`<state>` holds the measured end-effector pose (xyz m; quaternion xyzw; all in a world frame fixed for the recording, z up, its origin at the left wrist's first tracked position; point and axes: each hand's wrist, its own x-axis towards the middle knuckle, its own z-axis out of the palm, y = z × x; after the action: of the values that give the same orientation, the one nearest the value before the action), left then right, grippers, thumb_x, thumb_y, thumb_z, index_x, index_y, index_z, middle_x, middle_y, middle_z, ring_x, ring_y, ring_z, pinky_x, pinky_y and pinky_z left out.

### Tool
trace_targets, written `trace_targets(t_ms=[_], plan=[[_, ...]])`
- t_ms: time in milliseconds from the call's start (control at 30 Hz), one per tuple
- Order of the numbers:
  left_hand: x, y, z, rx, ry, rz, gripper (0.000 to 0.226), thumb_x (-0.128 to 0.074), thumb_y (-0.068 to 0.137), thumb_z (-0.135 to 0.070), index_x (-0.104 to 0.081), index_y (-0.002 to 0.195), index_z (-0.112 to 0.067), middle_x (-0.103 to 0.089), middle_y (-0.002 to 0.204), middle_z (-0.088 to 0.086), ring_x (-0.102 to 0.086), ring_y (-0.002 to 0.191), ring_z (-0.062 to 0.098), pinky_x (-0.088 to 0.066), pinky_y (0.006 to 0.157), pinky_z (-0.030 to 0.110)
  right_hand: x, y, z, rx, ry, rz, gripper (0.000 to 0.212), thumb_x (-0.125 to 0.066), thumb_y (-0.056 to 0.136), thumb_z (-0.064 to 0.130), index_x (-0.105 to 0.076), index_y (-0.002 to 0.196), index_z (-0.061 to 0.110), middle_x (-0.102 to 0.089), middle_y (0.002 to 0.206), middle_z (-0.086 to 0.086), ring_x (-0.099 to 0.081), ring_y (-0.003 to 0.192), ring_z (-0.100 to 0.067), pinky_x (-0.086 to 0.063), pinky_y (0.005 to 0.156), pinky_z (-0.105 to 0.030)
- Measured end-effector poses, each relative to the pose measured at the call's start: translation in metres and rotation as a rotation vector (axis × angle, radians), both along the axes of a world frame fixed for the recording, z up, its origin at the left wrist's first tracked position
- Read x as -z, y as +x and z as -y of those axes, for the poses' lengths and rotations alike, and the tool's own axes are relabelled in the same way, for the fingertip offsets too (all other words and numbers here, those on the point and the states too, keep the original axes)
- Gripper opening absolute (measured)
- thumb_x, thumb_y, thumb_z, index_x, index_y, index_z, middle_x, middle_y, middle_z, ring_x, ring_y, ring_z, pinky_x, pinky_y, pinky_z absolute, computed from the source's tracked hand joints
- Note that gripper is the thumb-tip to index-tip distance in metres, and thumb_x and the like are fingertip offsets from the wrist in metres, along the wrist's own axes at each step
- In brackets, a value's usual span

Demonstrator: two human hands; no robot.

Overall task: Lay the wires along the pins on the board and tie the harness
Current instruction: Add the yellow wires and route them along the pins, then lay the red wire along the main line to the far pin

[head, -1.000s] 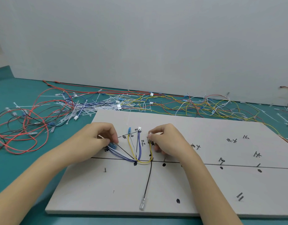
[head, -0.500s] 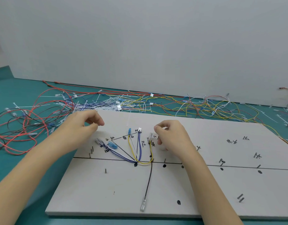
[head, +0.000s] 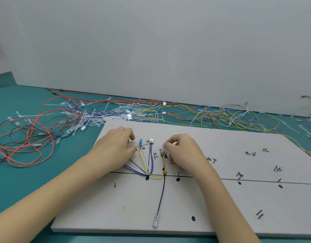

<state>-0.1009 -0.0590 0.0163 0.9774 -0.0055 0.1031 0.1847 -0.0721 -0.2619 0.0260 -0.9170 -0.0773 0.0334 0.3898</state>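
Note:
A white pin board (head: 221,204) lies on the teal table. On it a yellow wire (head: 142,161) loops from a blue connector (head: 140,142) to a pin (head: 166,173) on the drawn line. Purple wires (head: 151,158) run up to a white connector (head: 151,140). A black wire (head: 161,197) drops toward the near edge and ends in a clear terminal (head: 155,223). My left hand (head: 114,149) lies curled over the left ends of the purple and black wires, and what its fingers hold is hidden. My right hand (head: 183,149) pinches the clear terminal (head: 162,148) at the yellow wire's other end.
Loose red and black wires (head: 25,142) sprawl left of the board. A heap of white cable ties (head: 91,118) and yellow, white and red wires (head: 221,118) lies behind it along the grey wall. More pins and marker labels (head: 259,214) dot the board's right half.
My left hand let go of the left wire ends, lifted up and to the left, then came back down over them. My right hand stayed at the yellow wire's end.

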Motion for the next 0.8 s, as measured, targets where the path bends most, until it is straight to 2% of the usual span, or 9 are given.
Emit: trace_targets(t_ms=[167, 233, 300, 400, 533, 667, 800], plan=[[-0.014, 0.027, 0.000, -0.007, -0.164, -0.092, 0.011, -0.055, 0.091, -0.025, -0.061, 0.100, -0.023, -0.061, 0.094, -0.008, -0.058, 0.092, 0.014, -0.048, 0.078, 0.031, 0.003, 0.001, -0.002, -0.014, -0.018, -0.008, 0.016, -0.051, 0.087, 0.028, -0.066, 0.085, 0.021, -0.068, 0.071, -0.001, -0.053, 0.062, -0.020, -0.047, 0.066, -0.030], [-0.015, 0.038, -0.006, -0.025, -0.228, -0.046, 0.009, -0.058, 0.089, -0.021, -0.063, 0.095, -0.023, -0.064, 0.095, -0.006, -0.056, 0.096, 0.016, -0.044, 0.077, 0.030, 0.003, 0.001, -0.002, -0.026, -0.018, -0.024, 0.015, -0.052, 0.087, 0.028, -0.066, 0.085, 0.022, -0.068, 0.070, 0.000, -0.052, 0.061, -0.019, -0.045, 0.063, -0.028], [-0.013, 0.044, -0.017, -0.093, -0.297, 0.031, 0.011, -0.058, 0.088, -0.020, -0.065, 0.095, -0.024, -0.065, 0.100, -0.003, -0.051, 0.106, 0.021, -0.042, 0.086, 0.034, 0.004, 0.001, -0.001, -0.031, -0.007, -0.041, 0.013, -0.053, 0.085, 0.029, -0.065, 0.085, 0.024, -0.066, 0.065, 0.002, -0.051, 0.057, -0.017, -0.043, 0.061, -0.027], [-0.004, 0.048, -0.038, -0.220, -0.211, 0.110, 0.018, -0.056, 0.088, -0.020, -0.066, 0.104, -0.021, -0.061, 0.111, 0.005, -0.041, 0.115, 0.030, -0.034, 0.090, 0.038, 0.004, 0.001, -0.001, -0.037, -0.008, -0.047, 0.012, -0.054, 0.085, 0.031, -0.064, 0.086, 0.025, -0.065, 0.063, 0.004, -0.050, 0.055, -0.015, -0.043, 0.060, -0.026], [0.008, 0.055, -0.062, -0.307, -0.132, 0.114, 0.030, -0.055, 0.089, -0.018, -0.063, 0.117, -0.014, -0.056, 0.124, 0.014, -0.040, 0.124, 0.034, -0.032, 0.100, 0.041, 0.006, 0.001, -0.001, -0.043, -0.013, -0.039, 0.011, -0.053, 0.086, 0.030, -0.063, 0.085, 0.026, -0.064, 0.063, 0.004, -0.051, 0.056, -0.015, -0.043, 0.061, -0.026], [0.014, 0.076, -0.066, -0.298, -0.066, 0.059, 0.042, -0.050, 0.093, -0.021, -0.052, 0.133, -0.007, -0.048, 0.138, 0.016, -0.038, 0.131, 0.033, -0.033, 0.107, 0.043, 0.005, 0.002, -0.001, -0.041, 0.004, -0.055, 0.011, -0.053, 0.085, 0.029, -0.063, 0.087, 0.026, -0.063, 0.063, 0.006, -0.050, 0.052, -0.013, -0.042, 0.058, -0.026], [0.010, 0.106, -0.071, -0.275, 0.017, 0.021, 0.044, -0.043, 0.098, -0.027, -0.046, 0.133, 0.000, -0.044, 0.141, 0.018, -0.037, 0.133, 0.032, -0.033, 0.108, 0.044, 0.004, 0.003, 0.000, -0.037, 0.019, -0.071, 0.012, -0.051, 0.083, 0.027, -0.063, 0.088, 0.026, -0.062, 0.054, 0.005, -0.048, 0.044, -0.009, -0.039, 0.052, -0.024]])
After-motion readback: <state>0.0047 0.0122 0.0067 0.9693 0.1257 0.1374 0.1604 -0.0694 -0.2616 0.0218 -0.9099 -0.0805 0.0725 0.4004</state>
